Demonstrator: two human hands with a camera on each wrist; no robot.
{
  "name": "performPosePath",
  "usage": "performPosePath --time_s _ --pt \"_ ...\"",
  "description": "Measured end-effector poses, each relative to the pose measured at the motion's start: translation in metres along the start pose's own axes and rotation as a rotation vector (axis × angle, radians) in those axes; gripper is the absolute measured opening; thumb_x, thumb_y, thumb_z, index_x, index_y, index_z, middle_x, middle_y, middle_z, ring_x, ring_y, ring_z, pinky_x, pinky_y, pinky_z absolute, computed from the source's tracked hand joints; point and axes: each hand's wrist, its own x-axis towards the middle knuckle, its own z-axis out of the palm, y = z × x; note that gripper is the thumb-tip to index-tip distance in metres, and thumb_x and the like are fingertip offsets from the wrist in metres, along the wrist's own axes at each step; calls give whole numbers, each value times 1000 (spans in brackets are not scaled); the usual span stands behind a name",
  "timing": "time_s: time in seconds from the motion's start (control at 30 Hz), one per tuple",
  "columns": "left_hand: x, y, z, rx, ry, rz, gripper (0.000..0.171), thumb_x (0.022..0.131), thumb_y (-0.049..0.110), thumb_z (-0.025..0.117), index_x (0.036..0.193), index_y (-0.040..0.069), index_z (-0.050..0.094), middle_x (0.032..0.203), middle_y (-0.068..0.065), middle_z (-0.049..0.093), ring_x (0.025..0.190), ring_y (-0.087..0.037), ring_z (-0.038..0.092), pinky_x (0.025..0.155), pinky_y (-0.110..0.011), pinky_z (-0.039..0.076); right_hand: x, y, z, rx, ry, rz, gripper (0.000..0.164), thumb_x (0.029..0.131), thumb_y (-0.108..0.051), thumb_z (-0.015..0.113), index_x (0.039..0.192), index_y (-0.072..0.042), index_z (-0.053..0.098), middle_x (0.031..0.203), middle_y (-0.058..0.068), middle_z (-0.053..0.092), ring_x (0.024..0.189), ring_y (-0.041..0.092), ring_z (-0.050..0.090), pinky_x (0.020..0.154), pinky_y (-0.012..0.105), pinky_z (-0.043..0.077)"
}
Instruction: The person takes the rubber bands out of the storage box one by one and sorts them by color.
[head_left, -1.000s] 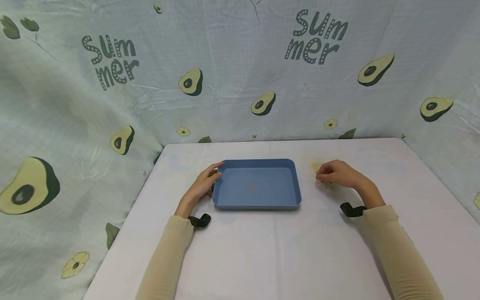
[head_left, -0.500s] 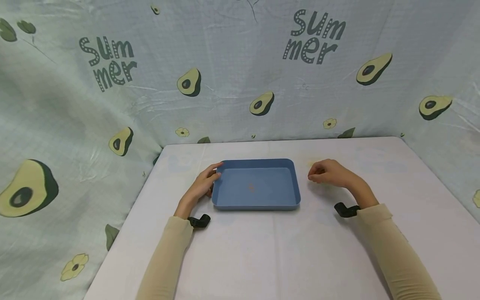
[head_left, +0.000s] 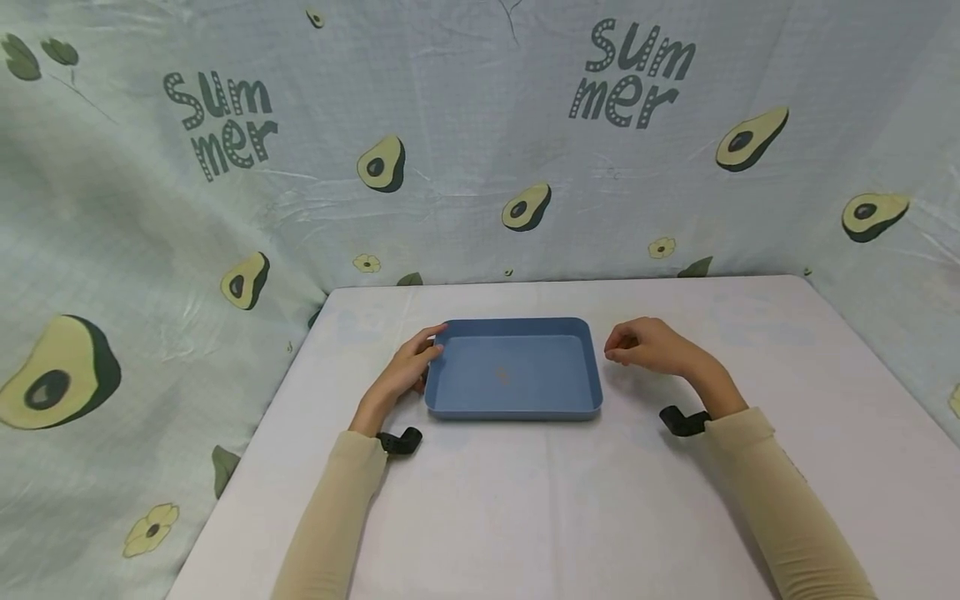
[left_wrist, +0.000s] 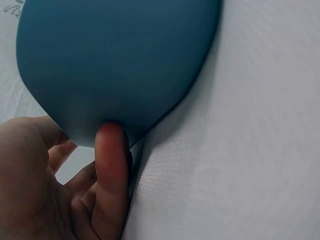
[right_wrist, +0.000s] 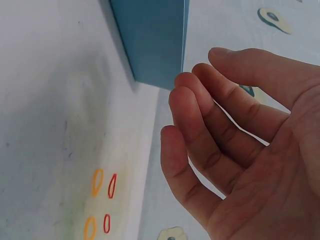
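Observation:
A shallow blue tray [head_left: 517, 375] with rounded corners lies near the middle of the table. My left hand [head_left: 408, 367] holds its left side near the far corner, thumb over the rim. In the left wrist view, a fingertip [left_wrist: 110, 145] presses against the tray's outer wall [left_wrist: 120, 65]. Just right of the tray hovers my right hand [head_left: 648, 346], fingers loosely curled. Nothing shows between those fingers [right_wrist: 185, 110] in the right wrist view. A faint orange mark [head_left: 502, 375] shows on the tray's floor. Small orange loops [right_wrist: 97, 182] and red loops [right_wrist: 112, 186] lie near the right hand.
Pale cloth covers the table [head_left: 480, 517]. A hanging cloth [head_left: 450, 100] printed with avocados and lettering closes off the back and sides. Black wrist cameras sit at the left cuff [head_left: 401, 442] and the right cuff [head_left: 684, 421].
My right hand has moved left over the table, closer to the tray's right edge. The left hand and the tray have stayed in place.

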Motion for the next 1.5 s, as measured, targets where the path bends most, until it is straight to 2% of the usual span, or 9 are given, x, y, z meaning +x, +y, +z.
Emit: performPosePath --time_s 0.2,0.37,0.77,0.97,1.3,1.43,1.5 --pt "-2 -3 -2 -9 -1 -10 44 101 37 49 144 42 40 147 -9 43 61 -18 42 44 -29 42 9 -12 2 -25 -6 -44 11 91 -19 66 96 -11 71 88 5 70 77 15 60 70 31 50" --pt "-2 -4 -2 1 11 -13 44 101 36 48 143 43 40 148 -9 42 60 -18 42 44 -29 42 21 -31 3 -42 -30 -113 13 91 -18 66 97 -8 71 91 5 70 80 14 63 71 31 52" --pt "-1 -2 -1 4 9 -4 45 101 38 49 144 43 39 150 -9 40 59 -18 41 44 -29 41 70 -74 20 -121 -125 -193 9 89 -19 67 92 -13 72 89 -2 69 80 13 61 73 31 52" --pt "1 0 -1 5 -4 7 46 100 38 49 145 42 39 150 -11 40 59 -18 41 44 -29 41 98 -80 38 -129 -168 -248 12 89 -16 67 95 -9 74 90 -3 70 81 10 62 75 30 52" --pt "1 1 1 -1 15 -13 43 101 35 49 142 45 41 149 -9 42 59 -18 42 42 -28 41 128 -82 69 -135 -222 -236 5 86 -14 72 89 -14 76 87 -1 71 78 11 62 72 27 50" --pt "2 1 2 -5 8 -6 43 101 36 48 143 44 40 149 -9 41 59 -18 42 42 -27 41 133 -77 77 -81 -250 -194 5 84 -14 75 88 -16 76 87 -2 71 78 10 62 71 25 50" --pt "-1 5 1 -15 -8 -9 45 101 35 48 145 41 39 150 -10 39 58 -18 42 43 -28 41 134 -76 78 -46 -262 -177 6 84 -14 75 89 -16 76 88 -1 72 78 10 62 71 25 50"
